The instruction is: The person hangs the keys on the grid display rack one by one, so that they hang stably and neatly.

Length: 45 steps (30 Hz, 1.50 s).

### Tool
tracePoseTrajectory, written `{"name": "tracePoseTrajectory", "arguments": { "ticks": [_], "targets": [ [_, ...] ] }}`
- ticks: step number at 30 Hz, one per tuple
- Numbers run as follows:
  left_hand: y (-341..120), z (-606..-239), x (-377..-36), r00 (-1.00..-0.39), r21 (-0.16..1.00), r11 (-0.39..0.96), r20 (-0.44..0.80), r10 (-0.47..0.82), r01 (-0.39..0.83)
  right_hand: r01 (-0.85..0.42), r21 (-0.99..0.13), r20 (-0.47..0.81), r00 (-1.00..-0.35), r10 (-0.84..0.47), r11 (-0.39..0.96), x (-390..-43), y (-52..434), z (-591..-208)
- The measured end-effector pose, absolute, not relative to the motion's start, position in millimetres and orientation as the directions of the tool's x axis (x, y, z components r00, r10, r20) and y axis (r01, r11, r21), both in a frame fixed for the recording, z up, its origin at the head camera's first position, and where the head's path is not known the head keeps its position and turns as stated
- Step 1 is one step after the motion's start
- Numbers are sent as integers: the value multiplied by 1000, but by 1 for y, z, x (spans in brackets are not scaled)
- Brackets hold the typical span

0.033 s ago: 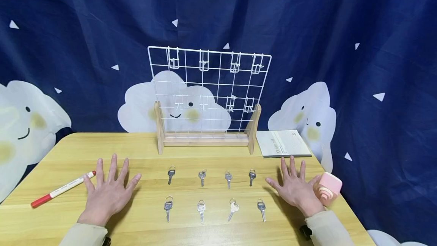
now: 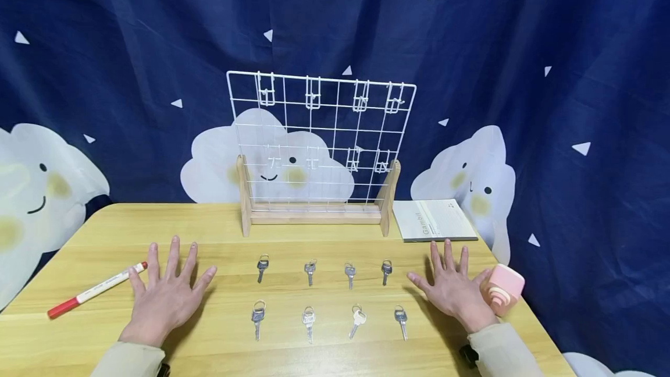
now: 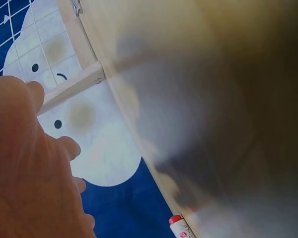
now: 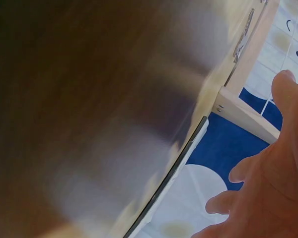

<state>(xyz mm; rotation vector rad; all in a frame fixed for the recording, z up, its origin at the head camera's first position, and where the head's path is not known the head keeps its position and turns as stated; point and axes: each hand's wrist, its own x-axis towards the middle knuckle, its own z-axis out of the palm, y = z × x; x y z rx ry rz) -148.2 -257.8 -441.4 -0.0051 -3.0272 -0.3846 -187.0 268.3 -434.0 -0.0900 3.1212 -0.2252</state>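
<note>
eight keys lie between the two hands, in two rows of four: a far row level with the fingertips, from the one nearest the left hand (image 2: pixel 262 267) to the one nearest the right hand (image 2: pixel 386 271), and a near row level with the wrists, from (image 2: pixel 257 317) to (image 2: pixel 401 321). one white wire grid rack (image 2: pixel 319 144) stands beyond the fingertips, carrying eight hooks, four along the top and four lower down. one red-capped marker (image 2: pixel 96 290) lies just outside the left hand. one booklet (image 2: pixel 433 220) lies beyond the right hand, and one pink block (image 2: pixel 502 288) sits just outside it. two hands (image 2: pixel 167 295) (image 2: pixel 452 290) rest flat on one table (image 2: pixel 131 220).
</note>
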Motion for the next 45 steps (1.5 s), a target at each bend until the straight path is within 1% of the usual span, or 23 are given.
{"name": "tracePoseTrajectory", "arguments": {
  "ticks": [8,12,16,19,23,25,28,31,34,37,42,45],
  "targets": [
    [-257,-444,-147,-995,254,967,101,4,29,-68,-147,-2,-998,-69,987,-185,268,-432],
    [-257,-440,-153,-989,291,953,146,39,80,-136,-154,88,-988,-123,979,-185,264,-427],
    [-255,-421,-172,-981,467,876,194,32,121,-285,-195,239,-942,-236,938,-196,250,-412],
    [-252,-401,-193,-973,638,758,230,-22,134,-393,-282,271,-908,-320,875,-208,228,-398],
    [-249,-377,-228,-948,776,600,307,-88,196,-476,-470,197,-877,-437,743,-225,183,-381],
    [-247,-369,-246,-935,817,531,334,-121,223,-499,-550,153,-849,-507,670,-233,159,-377],
    [-243,-364,-270,-930,863,445,336,-149,240,-525,-606,117,-802,-586,597,-244,128,-376],
    [-241,-361,-288,-937,900,363,315,-153,243,-537,-618,82,-770,-632,574,-253,100,-379],
    [-240,-358,-301,-947,923,303,289,-142,236,-524,-626,34,-758,-651,577,-261,75,-385],
    [-240,-356,-308,-955,932,282,270,-121,228,-515,-627,-9,-746,-666,585,-266,51,-391],
    [-237,-353,-316,-960,938,259,262,-95,230,-540,-585,-49,-722,-690,605,-274,14,-404],
    [-233,-352,-321,-961,935,275,259,-102,223,-572,-542,-58,-705,-707,615,-279,-4,-410]
  ]
}}
